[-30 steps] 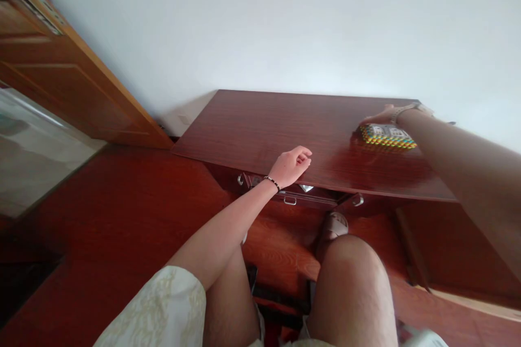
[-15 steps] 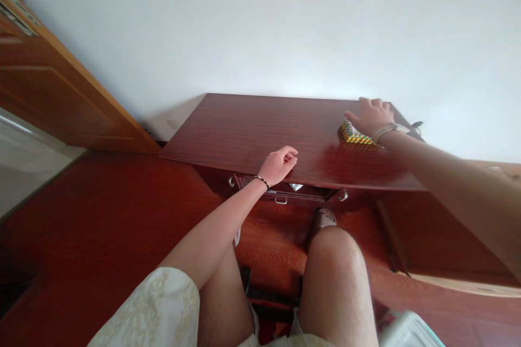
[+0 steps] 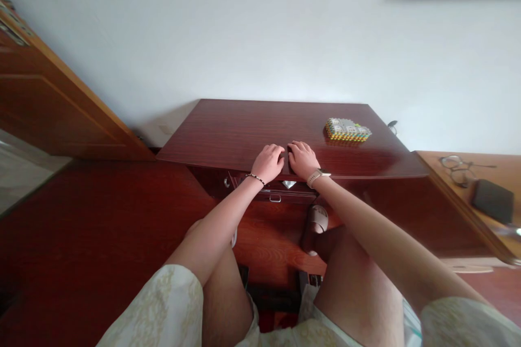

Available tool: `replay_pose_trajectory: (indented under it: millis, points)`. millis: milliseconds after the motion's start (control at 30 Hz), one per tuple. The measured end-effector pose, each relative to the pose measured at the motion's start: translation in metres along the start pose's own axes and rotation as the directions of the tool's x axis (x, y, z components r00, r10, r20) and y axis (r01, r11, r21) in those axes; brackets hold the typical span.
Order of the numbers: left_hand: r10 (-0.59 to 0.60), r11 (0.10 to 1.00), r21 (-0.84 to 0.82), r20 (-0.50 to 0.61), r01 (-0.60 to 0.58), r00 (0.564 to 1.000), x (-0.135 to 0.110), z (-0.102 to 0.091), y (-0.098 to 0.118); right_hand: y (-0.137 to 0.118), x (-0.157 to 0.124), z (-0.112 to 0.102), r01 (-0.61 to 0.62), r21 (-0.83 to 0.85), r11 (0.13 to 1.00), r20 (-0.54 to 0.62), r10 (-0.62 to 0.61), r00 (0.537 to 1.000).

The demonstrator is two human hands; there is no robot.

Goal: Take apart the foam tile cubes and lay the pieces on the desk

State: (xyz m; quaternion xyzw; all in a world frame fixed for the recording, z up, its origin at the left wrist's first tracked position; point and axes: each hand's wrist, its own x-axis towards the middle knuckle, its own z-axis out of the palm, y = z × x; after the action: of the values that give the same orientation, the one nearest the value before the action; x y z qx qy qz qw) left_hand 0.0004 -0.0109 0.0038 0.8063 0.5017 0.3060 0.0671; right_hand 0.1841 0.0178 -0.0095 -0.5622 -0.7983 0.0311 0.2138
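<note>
My left hand (image 3: 268, 163) rests palm down near the front edge of the dark red-brown desk (image 3: 244, 124). Its fingers are loosely bent, with nothing seen in them. Just beside it, a small gap away, my right hand (image 3: 303, 159) lies on the same top with its fingers laid out and no object in it. To the right and farther back sits a small grey-topped block (image 3: 348, 130) with rows of yellow and green bumps along its sides. Neither hand touches it.
An open drawer (image 3: 275, 198) with a metal handle shows below the desk edge. On the right, a lower wooden surface (image 3: 435, 165) bears glasses (image 3: 459, 171) and a dark flat case (image 3: 493, 200). A wooden door (image 3: 61, 97) stands at left.
My right hand has come away from the bumpy block, moving left and nearer to rest beside my left hand. The block is now uncovered. My left hand's fingers have loosened onto the desk.
</note>
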Motion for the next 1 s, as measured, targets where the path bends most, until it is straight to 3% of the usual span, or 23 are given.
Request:
replay_pose_trajectory:
  millis: [167, 333, 1000]
  points:
    - [0.018, 0.980, 0.197, 0.073, -0.032, 0.997, -0.0071, -0.0012, -0.0011, 0.0026, -0.0059, -0.0003, 0.138, 0.084, 0.987, -0.030, -0.135, 0.990]
    - [0.012, 0.963, 0.268, 0.093, -0.037, 0.996, -0.0087, 0.0027, 0.0015, 0.0009, -0.0070, -0.0024, 0.132, 0.086, 0.988, -0.043, -0.128, 0.991]
    - [-0.011, 0.959, 0.281, 0.081, -0.012, 0.997, -0.0071, 0.0060, 0.0025, -0.0008, -0.0049, -0.0053, 0.124, 0.090, 0.988, -0.008, -0.124, 0.992]
